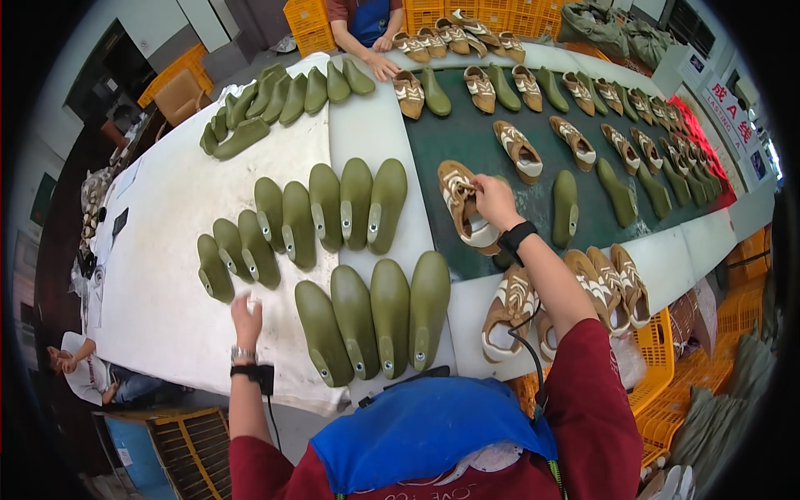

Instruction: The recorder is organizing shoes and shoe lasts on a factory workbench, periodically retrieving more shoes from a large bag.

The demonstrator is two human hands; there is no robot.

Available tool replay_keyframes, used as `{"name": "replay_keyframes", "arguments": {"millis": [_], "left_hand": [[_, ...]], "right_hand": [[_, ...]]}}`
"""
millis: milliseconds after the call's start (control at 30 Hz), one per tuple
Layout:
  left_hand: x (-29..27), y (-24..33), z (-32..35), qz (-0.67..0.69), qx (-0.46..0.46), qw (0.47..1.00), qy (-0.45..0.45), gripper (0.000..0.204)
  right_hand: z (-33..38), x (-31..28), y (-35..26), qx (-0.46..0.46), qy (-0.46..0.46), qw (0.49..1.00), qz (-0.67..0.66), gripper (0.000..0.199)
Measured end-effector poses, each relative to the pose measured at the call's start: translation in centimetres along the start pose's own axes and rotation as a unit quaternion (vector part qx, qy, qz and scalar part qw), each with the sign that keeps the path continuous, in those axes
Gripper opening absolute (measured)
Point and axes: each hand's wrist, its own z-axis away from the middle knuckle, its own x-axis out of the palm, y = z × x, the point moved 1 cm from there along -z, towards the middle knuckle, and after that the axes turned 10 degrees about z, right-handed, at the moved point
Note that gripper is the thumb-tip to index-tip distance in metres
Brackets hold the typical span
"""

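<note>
"What lies left of the green belt (pixel 458 137)?"

"Green shoe forms (pixel 387 208) in rows, side by side, perhaps so each is easy to grab. The left hand (pixel 246 321) is near them, fingers loosely spread, gripping nothing."

"And the right hand (pixel 496 202)?"

"Over the belt's left part, fingertips pinching the brown shoe (pixel 454 200) near its laces, perhaps to steady it. That shoe is on the belt."

"Any containers?"

"Yellow crates (pixel 656 354), lower than the belt, beyond its near edge; I can't tell what they hold."
</note>
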Motion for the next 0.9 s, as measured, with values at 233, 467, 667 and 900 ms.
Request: {"name": "replay_keyframes", "arguments": {"millis": [233, 467, 667, 900], "left_hand": [[3.8, -2.5, 11.8, -0.262, -0.407, 0.872, 0.073, 0.056], [4.3, -1.4, 12.0, -0.282, -0.444, 0.841, 0.125, 0.052], [4.8, -2.1, 11.5, -0.303, -0.429, 0.839, 0.143, 0.052], [4.6, -1.9, 11.6, -0.297, -0.433, 0.841, 0.13, 0.052]], "right_hand": [[-5.3, 7.4, 3.8, 0.066, -0.051, 0.996, -0.024, 0.039], [-2.6, 9.5, 1.2, 0.086, -0.208, 0.952, 0.207, 0.057], [-3.5, 13.0, 1.7, 0.067, -0.193, 0.969, 0.142, 0.026], [-2.6, 10.1, 3.3, -0.018, -0.141, 0.989, 0.031, 0.049]]}}
